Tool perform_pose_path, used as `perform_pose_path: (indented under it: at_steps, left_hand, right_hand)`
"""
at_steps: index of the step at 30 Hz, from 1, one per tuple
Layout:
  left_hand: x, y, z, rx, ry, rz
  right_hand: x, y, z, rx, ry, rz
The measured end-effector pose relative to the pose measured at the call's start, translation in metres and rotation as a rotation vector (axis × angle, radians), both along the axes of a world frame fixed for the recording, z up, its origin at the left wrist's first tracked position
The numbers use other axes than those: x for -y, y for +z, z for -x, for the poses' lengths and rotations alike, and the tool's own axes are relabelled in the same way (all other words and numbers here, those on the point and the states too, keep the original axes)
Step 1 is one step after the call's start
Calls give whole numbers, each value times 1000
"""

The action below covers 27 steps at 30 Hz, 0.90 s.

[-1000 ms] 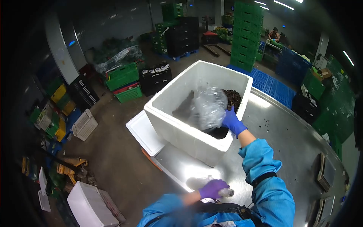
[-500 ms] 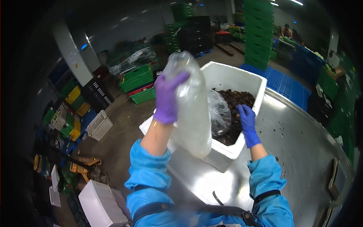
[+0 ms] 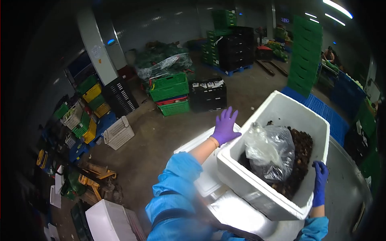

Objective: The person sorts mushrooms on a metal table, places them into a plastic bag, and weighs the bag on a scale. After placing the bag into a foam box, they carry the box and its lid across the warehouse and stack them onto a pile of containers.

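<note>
A white foam box (image 3: 265, 203) stands tilted on the metal table, dark brown pieces (image 3: 299, 152) that I cannot name lying inside. Clear plastic bags (image 3: 277, 146) rest on these pieces; the left part looks whitish. My left hand (image 3: 226, 127), in a purple glove, is open with fingers spread, just beside the box's left rim. Over at the right rim, my right hand (image 3: 320, 180) in a blue-purple glove has its fingers curled over the box's edge. The white foam lid (image 3: 207, 170) lies partly beneath the box's left side.
The metal table (image 3: 341, 197) extends to the right. Green crates (image 3: 173, 86) and black crates (image 3: 209, 96) stand on the floor ahead. A tall green crate stack (image 3: 303, 56) rises behind the box near a blue pallet (image 3: 317, 110). Another person (image 3: 329, 54) is far back right.
My left hand has let go of the large whitish plastic bag and opened; whitish plastic now shows in the box. The box has turned and tilted. My view has swung left.
</note>
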<state>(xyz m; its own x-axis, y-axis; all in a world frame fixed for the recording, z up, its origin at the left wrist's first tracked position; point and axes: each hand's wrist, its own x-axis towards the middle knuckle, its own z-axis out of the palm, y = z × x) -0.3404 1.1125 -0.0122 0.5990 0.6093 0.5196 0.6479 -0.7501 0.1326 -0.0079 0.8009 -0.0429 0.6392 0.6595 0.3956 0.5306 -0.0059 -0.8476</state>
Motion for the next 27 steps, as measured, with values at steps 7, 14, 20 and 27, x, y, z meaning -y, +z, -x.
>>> perform_pose_path:
  at_steps: [7, 14, 20, 27]
  left_hand:
    - [-52, -107, 25, 529, -356, 1551]
    - [-50, -305, 22, 446, -146, 1860]
    - [-31, -317, 31, 429, -55, 1883]
    - [-8, -305, 51, 502, -25, 1870]
  right_hand:
    - [12, -11, -8, 30, -115, -195]
    - [64, -38, -85, 6, -484, -22]
    - [72, -33, -84, -79, -558, 29]
    - [55, -20, -88, -166, -525, 54]
